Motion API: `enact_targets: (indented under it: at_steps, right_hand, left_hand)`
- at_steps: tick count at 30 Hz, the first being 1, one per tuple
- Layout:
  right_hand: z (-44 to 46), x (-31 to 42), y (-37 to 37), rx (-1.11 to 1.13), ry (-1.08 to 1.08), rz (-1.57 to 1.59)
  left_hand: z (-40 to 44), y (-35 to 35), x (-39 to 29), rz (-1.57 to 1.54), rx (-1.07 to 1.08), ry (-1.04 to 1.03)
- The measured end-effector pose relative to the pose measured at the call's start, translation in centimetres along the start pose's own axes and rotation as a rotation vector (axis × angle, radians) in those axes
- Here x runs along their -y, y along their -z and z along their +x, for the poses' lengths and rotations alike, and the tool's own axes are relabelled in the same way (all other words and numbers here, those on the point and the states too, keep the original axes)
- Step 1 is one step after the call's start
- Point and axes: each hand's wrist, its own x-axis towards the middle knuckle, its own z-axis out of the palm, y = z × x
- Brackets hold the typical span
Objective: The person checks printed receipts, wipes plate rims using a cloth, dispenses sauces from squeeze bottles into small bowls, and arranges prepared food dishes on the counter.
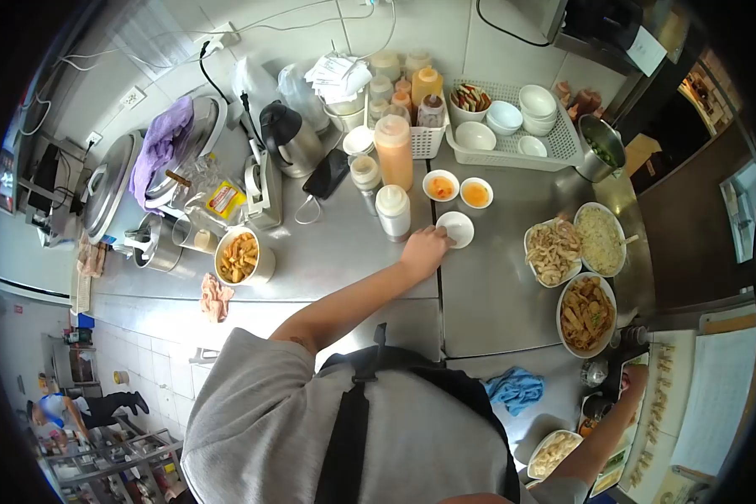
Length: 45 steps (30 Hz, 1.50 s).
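My left hand is closed at the left rim of a small white bowl on the steel counter. Just behind that bowl stand two small bowls with orange contents, one on the left and one on the right. A white-capped squeeze bottle stands left of my fingers. At the far right my right hand reaches into a narrow container of ingredients; its fingers are too small and partly hidden to make out.
Bowls of sliced food, rice and browned strips stand on the right. A blue cloth lies near my body. At left are a food tub and a kettle. Another person is far left.
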Motion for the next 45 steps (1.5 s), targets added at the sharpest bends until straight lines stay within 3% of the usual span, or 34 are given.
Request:
enact_targets:
  at_steps: [3,4,7,10,13,14,17,20,23,26,29,32,35,37,39,41,45]
  right_hand:
    - [-3.1,1.6,0.5,-0.182,-0.046,0.016]
    - [-3.3,0.0,1.1,-0.131,0.100,0.156]
    - [-3.0,-2.9,0.5,-0.106,0.189,0.659]
    - [-2.9,-4.3,0.9,-0.169,0.325,0.784]
    - [-0.2,-5.0,1.4,-0.226,0.401,-0.318]
    - [-1.1,-5.0,0.2,-0.267,0.390,0.002]
    - [1.3,-4.5,0.0,-0.159,0.381,-0.144]
    - [1.6,-2.4,0.0,-0.091,0.273,-0.403]
    - [1.5,-1.7,-0.8,-0.167,0.091,-0.148]
    - [1.6,-1.2,0.4,-0.022,0.119,-0.552]
    - [-1.7,-2.0,1.0,-0.110,0.070,0.020]
    - [-2.4,-5.6,1.9,0.065,0.291,0.617]
    - [-3.0,-5.0,3.4,-0.005,0.282,0.650]
    - [-8.6,0.4,3.1,0.011,0.354,0.753]
    - [-12.4,6.1,0.8,0.119,0.440,0.745]
    - [-16.2,12.4,-2.6,0.284,0.502,0.704]
    - [-22.1,23.8,-14.5,0.682,0.505,0.655]
  left_hand:
    - [-1.3,4.7,-2.0,-0.193,-0.050,0.079]
    - [-1.9,6.3,-2.7,-0.265,-0.069,0.100]
    - [-3.4,10.0,-2.9,-0.394,-0.237,0.104]
    - [-4.8,11.5,-0.5,-0.360,-0.454,0.136]
    - [-5.4,11.6,0.7,-0.309,-0.549,0.300]
    - [-5.5,11.6,0.9,-0.289,-0.568,0.377]
    - [-4.6,9.2,1.6,-0.243,-0.635,0.395]
    - [-2.4,5.2,2.4,-0.296,-0.684,0.579]
    - [-1.1,4.0,4.4,-0.316,-0.775,0.597]
    - [-1.2,4.9,6.6,-0.530,-0.742,0.582]
    - [-1.6,4.8,8.7,-0.607,-0.706,0.497]
    - [-2.2,7.2,8.6,-0.295,-0.725,0.374]
    - [-1.6,12.3,8.8,-0.356,-0.835,0.377]
    - [1.6,16.5,9.8,-0.366,-0.911,0.229]
    - [6.0,19.5,11.5,-0.219,-0.808,0.152]
    - [11.9,19.5,14.3,-0.402,-0.630,0.045]
    - [22.3,15.4,21.0,0.006,-0.390,0.322]
